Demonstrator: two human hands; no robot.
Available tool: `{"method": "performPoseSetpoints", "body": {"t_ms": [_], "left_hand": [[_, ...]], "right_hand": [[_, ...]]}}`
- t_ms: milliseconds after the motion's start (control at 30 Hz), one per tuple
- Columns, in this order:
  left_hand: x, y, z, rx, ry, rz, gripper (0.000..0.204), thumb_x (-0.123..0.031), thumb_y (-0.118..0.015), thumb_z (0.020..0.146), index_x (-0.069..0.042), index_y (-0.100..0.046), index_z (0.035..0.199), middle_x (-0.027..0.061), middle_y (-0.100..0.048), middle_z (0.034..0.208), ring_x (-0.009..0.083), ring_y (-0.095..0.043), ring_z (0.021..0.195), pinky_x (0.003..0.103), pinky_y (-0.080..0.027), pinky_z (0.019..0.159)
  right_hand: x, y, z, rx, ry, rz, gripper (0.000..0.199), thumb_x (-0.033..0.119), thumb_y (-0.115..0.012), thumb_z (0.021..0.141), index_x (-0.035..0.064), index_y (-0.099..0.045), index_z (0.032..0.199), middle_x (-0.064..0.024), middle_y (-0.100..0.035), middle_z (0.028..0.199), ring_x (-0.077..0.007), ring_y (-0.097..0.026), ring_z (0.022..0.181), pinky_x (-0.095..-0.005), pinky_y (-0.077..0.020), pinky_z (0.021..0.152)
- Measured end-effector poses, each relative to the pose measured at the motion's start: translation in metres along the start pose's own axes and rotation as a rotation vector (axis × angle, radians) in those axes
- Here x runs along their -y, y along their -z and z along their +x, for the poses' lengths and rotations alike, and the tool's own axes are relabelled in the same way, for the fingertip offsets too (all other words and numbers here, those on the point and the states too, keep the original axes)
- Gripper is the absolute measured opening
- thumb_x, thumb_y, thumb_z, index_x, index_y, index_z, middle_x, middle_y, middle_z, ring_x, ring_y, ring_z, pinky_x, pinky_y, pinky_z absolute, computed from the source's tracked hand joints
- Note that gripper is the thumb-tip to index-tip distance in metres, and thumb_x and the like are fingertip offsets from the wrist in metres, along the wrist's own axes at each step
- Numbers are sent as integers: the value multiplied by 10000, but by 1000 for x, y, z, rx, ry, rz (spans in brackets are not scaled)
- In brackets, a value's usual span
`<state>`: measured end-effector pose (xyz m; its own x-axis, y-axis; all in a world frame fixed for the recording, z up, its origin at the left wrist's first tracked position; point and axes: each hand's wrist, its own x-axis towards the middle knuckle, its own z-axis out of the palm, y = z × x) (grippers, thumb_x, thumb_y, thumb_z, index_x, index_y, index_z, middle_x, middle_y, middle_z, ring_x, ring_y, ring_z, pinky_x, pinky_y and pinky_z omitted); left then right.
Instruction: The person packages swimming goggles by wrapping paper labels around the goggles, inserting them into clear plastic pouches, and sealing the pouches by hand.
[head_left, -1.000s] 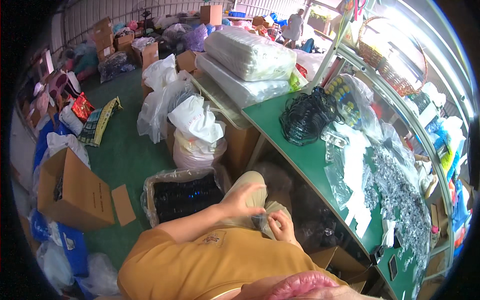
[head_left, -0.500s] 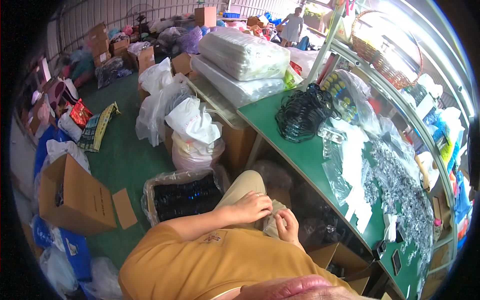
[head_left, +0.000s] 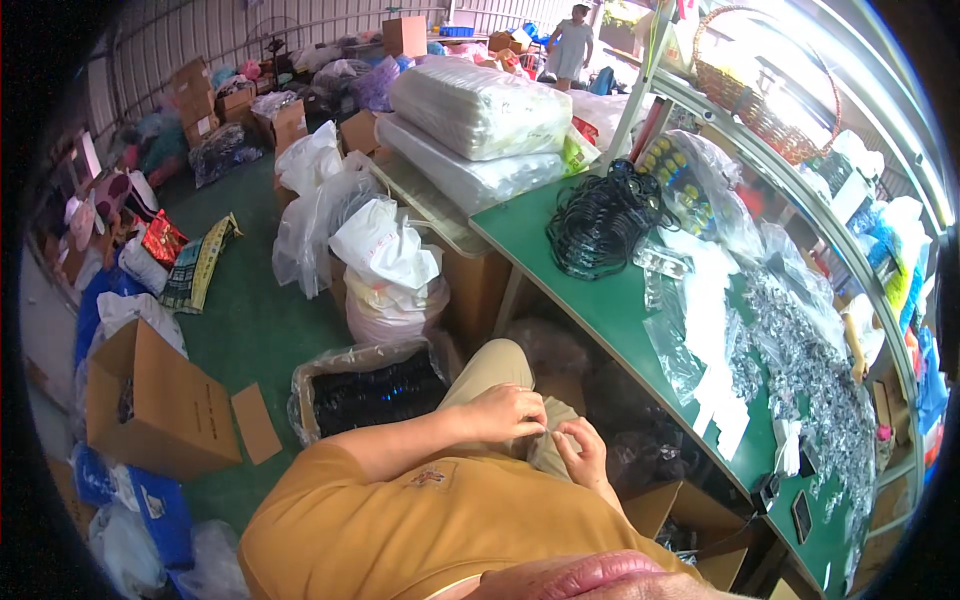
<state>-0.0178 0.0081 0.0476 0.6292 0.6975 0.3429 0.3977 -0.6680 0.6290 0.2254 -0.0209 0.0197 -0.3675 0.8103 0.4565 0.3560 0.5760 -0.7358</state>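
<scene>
Both hands have drawn together since the earlier frame. The left hand and right hand pinch something unidentifiable at the lap; the black coils beyond the fingers lie untouched.

Both hands, left hand and right hand, meet at the lap.

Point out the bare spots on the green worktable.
Bare strip of green worktable along its near edge, between black cord bundle and clear plastic bags. Crowded beyond: heap of small silver parts.
</scene>
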Motion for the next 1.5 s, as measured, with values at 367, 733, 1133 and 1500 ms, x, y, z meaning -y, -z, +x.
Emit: {"method": "performPoseSetpoints", "body": {"t_ms": [367,733,1133,1500], "left_hand": [[9,-7,2,-21,-13,2,196,-259,-712,917,-64,-711,891,80,-705,937,301,-671,932,436,-525,829],[8,2,-12,53,116,-211,206,-235,-697,962,-35,-683,1008,106,-686,1049,281,-674,962,389,-528,872],[34,-24,-5,0,290,-332,278,-211,-661,1007,-42,-639,1226,87,-707,1088,173,-673,1057,339,-519,923],[42,-64,-25,-155,472,-878,824,-48,-807,870,-68,-331,1542,130,-669,1253,188,-641,1152,339,-506,1028]], "right_hand": [[-4,2,-2,38,-64,58,115,70,-744,902,3,-682,974,-103,-666,901,-253,-653,850,-326,-509,773],[-9,2,-18,-60,-92,54,49,42,-710,904,9,-676,916,-95,-652,853,-230,-625,792,-315,-497,743],[-52,-17,-10,-103,-323,312,144,151,-705,966,10,-698,991,-30,-685,871,-102,-654,814,-261,-505,734],[-37,-12,-21,-44,-240,230,131,113,-733,936,6,-708,1007,-49,-670,886,-127,-658,855,-273,-511,786]]}}
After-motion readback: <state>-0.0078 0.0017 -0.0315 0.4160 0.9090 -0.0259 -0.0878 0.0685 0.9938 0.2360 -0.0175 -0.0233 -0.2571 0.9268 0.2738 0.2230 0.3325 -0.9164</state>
